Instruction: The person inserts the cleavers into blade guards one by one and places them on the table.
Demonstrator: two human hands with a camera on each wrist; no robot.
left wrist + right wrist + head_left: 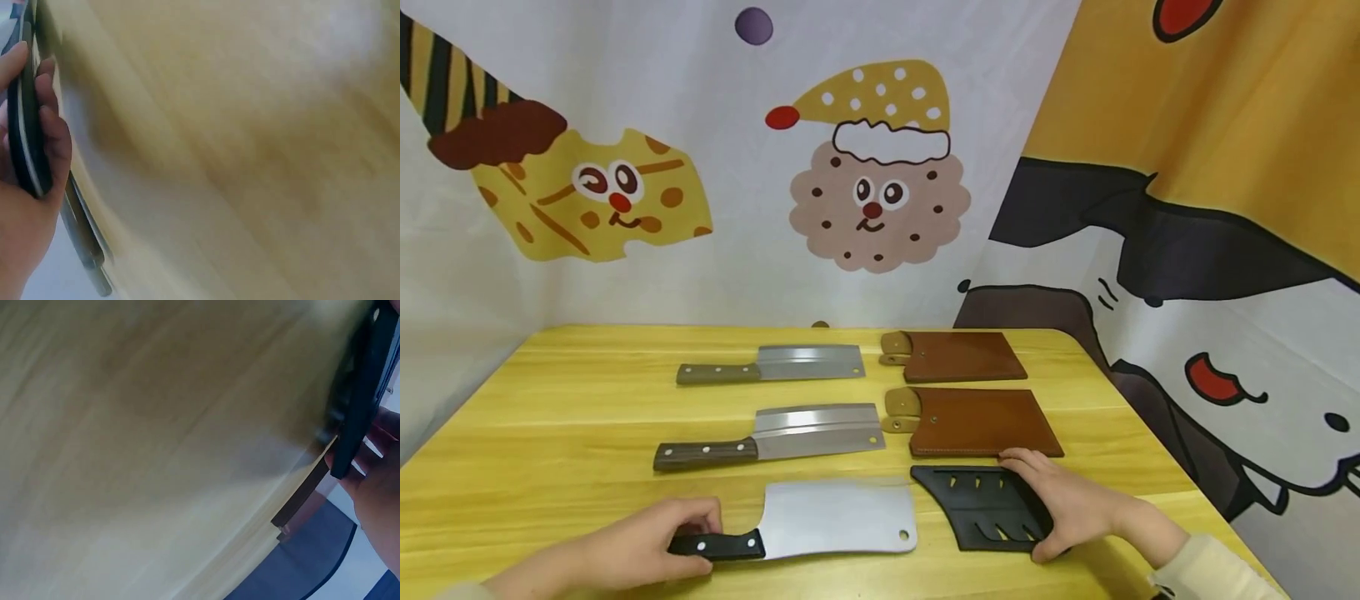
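Cleaver (pixel 838 518), L fingers (pixel 696 508) gripping its blk handle (pixel 726 546), R fingers (pixel 1026 460) pinching blk sheath (pixel 981 498), wood tbl (pixel 572 433) below

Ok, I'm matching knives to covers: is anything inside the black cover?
The black cover shows yellow through its slots, apparently the tabletop, and no blade; its solid parts hide the rest, and the right hand covers one end.

Three cleavers (pixel 820 432) one behind another on the table (pixel 550 442), three sheaths (pixel 981 423) likewise to their right
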